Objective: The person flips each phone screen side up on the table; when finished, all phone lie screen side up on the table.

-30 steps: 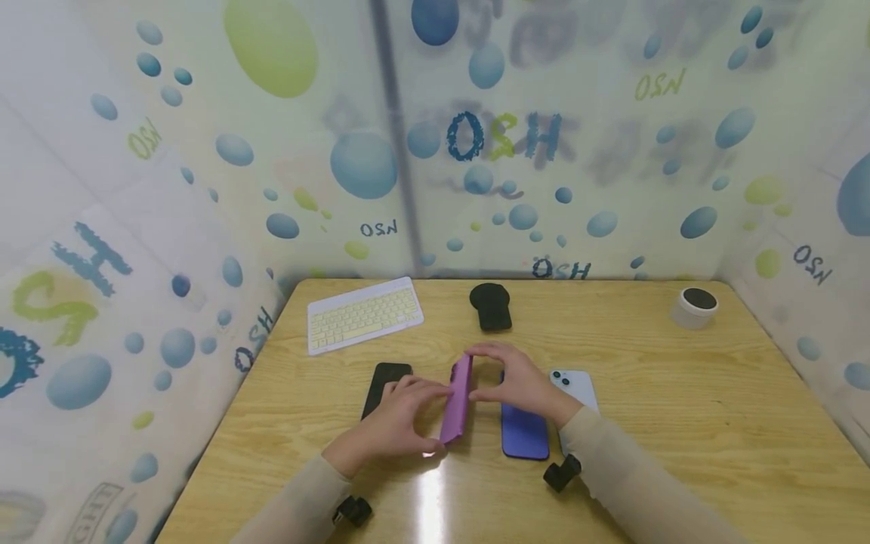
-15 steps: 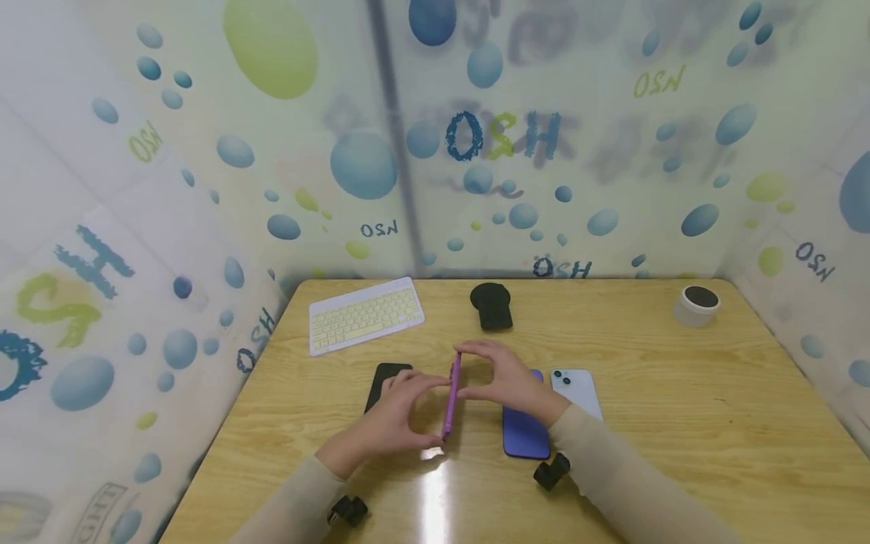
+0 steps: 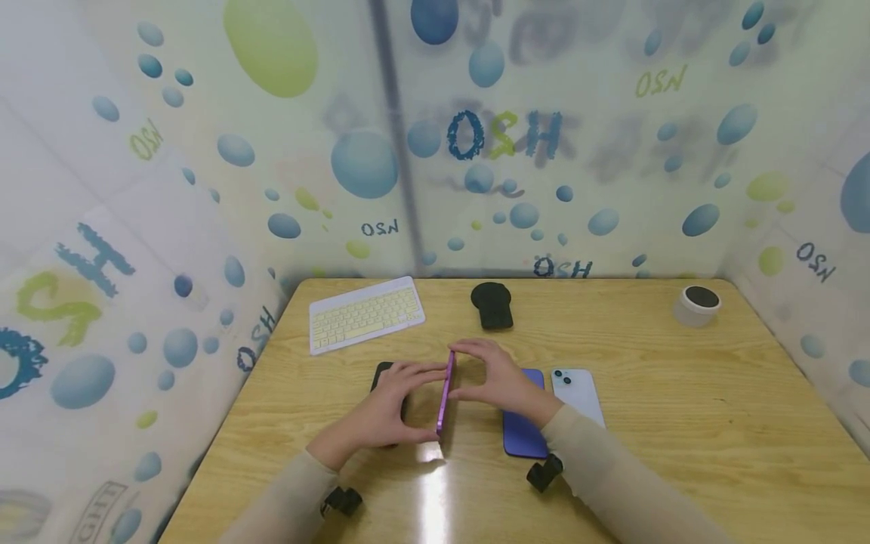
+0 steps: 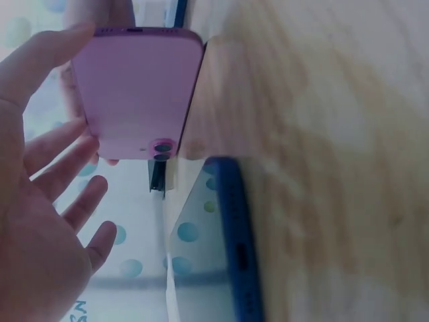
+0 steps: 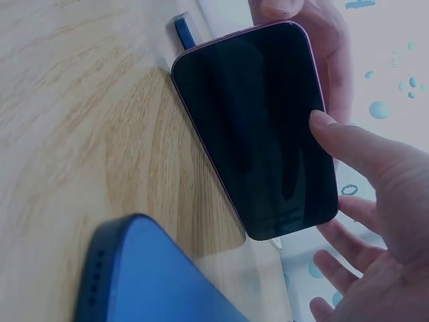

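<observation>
A pink smartphone stands nearly upright on its long side, seen edge-on in the head view. My left hand holds it with the thumb at the near end and fingertips by the back. At the far end, the fingers of my right hand grip it, the thumb lying along the upper edge. The left wrist view shows its pink back and camera lenses; its dark screen faces the right wrist view. A black smartphone lies partly hidden under my left hand.
Right of the hands lie a blue-purple smartphone and a pale blue smartphone, both partly covered by the right arm. Farther back are a white keyboard, a black flat object and a white round container with a dark top.
Both hands have shifted left with the pink smartphone. It has turned from a tilt showing its wide face to nearly edge-on, and my left hand covers more of the black smartphone.
</observation>
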Available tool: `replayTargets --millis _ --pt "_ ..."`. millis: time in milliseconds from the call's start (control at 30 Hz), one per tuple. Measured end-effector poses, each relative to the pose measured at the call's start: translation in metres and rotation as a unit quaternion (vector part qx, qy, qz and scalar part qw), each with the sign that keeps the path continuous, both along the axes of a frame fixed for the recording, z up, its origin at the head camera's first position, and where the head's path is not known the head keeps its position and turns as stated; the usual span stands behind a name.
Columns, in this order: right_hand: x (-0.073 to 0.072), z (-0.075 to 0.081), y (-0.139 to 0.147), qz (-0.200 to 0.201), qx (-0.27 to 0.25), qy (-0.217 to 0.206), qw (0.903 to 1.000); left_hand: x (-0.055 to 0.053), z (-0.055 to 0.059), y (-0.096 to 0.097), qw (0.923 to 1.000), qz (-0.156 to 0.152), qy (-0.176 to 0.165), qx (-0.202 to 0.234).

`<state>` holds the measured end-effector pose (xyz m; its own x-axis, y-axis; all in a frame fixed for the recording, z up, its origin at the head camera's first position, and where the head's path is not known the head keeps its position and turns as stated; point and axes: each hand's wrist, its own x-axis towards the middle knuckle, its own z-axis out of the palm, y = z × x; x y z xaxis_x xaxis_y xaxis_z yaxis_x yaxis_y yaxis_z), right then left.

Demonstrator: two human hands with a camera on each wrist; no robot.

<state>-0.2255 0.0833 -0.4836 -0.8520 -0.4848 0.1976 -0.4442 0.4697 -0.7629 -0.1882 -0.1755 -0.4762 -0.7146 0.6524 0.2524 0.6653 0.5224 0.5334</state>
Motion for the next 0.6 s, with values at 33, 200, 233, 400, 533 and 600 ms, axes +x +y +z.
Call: replayTargets --millis 33,200,233,400,533,600 --pt "0.0 0.0 -0.001 0.0 -0.002 0.001 1.0 -0.001 0.001 -0.001 1.0 -0.003 0.003 -0.001" --pt "-0.001 0.0 -0.003 0.001 0.003 0.005 1.0 -0.004 0.005 -0.003 1.0 -0.007 -0.004 -0.004" --pt "-0.001 0.0 -0.003 0.0 0.003 0.004 1.0 -0.004 0.005 -0.003 0.9999 -0.007 -0.005 -0.005" --pt "-0.004 -0.003 0.0 0.006 -0.002 -0.006 1.0 -0.004 0.006 -0.005 1.0 -0.008 -0.002 -0.003" --pt "-0.009 -0.009 0.003 0.025 -0.003 -0.002 0.9997 -0.004 0.005 -0.007 1.0 -0.007 0.0 0.0" --pt "-0.01 -0.011 0.003 0.031 0.001 -0.003 0.9995 -0.004 0.005 -0.008 1.0 -0.006 0.0 0.002"
